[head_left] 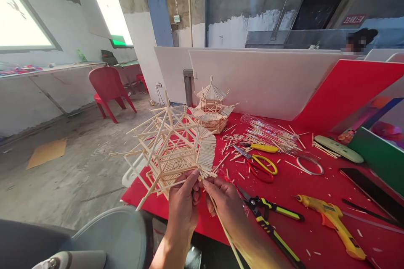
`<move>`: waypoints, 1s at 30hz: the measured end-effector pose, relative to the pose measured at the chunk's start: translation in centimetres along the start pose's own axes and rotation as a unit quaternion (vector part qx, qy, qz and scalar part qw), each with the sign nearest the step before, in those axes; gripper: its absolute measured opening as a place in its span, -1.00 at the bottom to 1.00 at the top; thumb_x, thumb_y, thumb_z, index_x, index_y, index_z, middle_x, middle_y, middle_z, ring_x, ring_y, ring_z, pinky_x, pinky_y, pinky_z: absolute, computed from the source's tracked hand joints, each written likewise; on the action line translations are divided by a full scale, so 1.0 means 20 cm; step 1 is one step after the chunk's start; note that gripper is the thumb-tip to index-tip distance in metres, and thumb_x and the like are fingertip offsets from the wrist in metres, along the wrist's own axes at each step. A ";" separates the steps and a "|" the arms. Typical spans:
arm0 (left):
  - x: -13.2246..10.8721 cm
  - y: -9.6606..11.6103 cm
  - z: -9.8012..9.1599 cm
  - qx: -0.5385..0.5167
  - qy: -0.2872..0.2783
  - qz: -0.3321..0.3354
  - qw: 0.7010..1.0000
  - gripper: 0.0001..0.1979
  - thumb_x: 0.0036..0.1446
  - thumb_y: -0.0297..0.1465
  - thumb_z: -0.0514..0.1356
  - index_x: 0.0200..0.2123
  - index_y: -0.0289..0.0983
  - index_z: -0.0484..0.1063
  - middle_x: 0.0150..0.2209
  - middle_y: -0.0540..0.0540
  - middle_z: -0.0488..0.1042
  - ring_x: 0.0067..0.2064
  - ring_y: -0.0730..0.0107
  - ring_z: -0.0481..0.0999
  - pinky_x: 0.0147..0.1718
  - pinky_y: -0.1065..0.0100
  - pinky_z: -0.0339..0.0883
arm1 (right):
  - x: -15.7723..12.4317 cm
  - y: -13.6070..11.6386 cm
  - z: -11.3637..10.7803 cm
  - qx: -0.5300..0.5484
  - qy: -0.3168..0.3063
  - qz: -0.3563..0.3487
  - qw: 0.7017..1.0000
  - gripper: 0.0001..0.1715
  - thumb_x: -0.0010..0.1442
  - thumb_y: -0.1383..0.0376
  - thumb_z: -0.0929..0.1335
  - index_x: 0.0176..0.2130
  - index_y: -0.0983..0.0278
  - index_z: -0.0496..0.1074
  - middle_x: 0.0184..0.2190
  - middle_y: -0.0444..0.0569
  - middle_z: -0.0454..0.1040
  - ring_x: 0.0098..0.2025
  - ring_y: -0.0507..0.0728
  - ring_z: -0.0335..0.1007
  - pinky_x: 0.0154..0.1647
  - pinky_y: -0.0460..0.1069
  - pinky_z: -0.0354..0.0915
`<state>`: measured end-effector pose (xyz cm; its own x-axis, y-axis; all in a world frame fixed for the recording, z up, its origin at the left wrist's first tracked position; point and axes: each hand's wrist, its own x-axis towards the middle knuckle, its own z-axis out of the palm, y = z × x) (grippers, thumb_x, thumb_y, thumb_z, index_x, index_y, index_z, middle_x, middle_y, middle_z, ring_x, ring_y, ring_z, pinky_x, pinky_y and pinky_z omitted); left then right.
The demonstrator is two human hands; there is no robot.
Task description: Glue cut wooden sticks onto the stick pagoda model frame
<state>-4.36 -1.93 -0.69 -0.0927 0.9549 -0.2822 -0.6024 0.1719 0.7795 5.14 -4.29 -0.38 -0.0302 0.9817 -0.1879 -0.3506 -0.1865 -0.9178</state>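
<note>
Pale wooden sticks are forming an open, six-sided-looking frame (179,164) at the near left corner of the red tabletop (284,185), partly overhanging its edge. Its central post is pointing up, leaning slightly left, while ribs are fanning outward and down from it; a slatted panel (207,151) is sloping along its right side. The left hand (184,195) is pinching the frame's near corner between thumb and fingers. Just beside it, the right hand (225,199) is gripping a long stick (227,235), whose long axis is running from the fingertips down and rightward, its near end pointing back toward the wearer. Whether its far end is touching the frame, I cannot tell. A smaller pagoda (211,111) is standing upright behind. Black-and-yellow pliers (277,210) are lying right of the right hand, and a yellow glue gun (334,214) is pointing its nozzle leftward.
</note>
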 end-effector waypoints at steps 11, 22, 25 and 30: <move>0.00 0.01 0.00 0.008 -0.006 -0.011 1.000 -0.63 -0.17 -0.29 0.45 -0.60 -0.29 0.30 -0.67 0.13 0.24 -0.69 0.68 0.12 -0.74 0.56 -0.09 | 0.00 0.00 0.02 -0.001 0.008 0.000 1.000 -0.53 0.06 -0.06 0.40 -0.47 0.31 0.42 -0.77 -0.27 0.20 -0.73 -0.10 -0.01 -0.70 -0.16 -0.03; 0.01 0.01 0.00 0.011 0.010 -0.009 1.000 -0.64 -0.19 -0.32 0.44 -0.63 -0.29 0.29 -0.69 0.12 0.25 -0.70 0.67 0.12 -0.74 0.55 -0.08 | -0.01 0.00 0.01 -0.047 0.024 0.022 0.998 -0.53 0.07 -0.05 0.36 -0.43 0.32 0.44 -0.80 -0.26 0.23 -0.75 -0.09 0.05 -0.71 -0.17 0.01; 0.00 0.01 0.00 0.005 0.006 -0.015 1.000 -0.66 -0.19 -0.31 0.44 -0.62 -0.29 0.31 -0.68 0.11 0.26 -0.70 0.67 0.13 -0.74 0.56 -0.08 | -0.01 -0.01 0.01 -0.052 0.023 0.019 0.998 -0.53 0.06 -0.06 0.36 -0.45 0.32 0.42 -0.80 -0.26 0.22 -0.76 -0.09 0.04 -0.72 -0.18 0.01; 0.00 0.02 0.01 0.004 0.014 -0.014 1.000 -0.65 -0.23 -0.33 0.46 -0.64 -0.30 0.32 -0.70 0.12 0.26 -0.70 0.67 0.12 -0.75 0.57 -0.06 | -0.01 -0.02 0.02 -0.043 0.035 0.025 0.998 -0.54 0.03 -0.05 0.38 -0.45 0.31 0.43 -0.79 -0.24 0.25 -0.74 -0.08 0.07 -0.71 -0.17 0.03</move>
<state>-4.49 -1.77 -0.31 -0.0977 0.9426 -0.3194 -0.5987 0.2007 0.7754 4.87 -4.43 0.16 0.0215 0.9667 -0.2552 -0.2682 -0.2403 -0.9329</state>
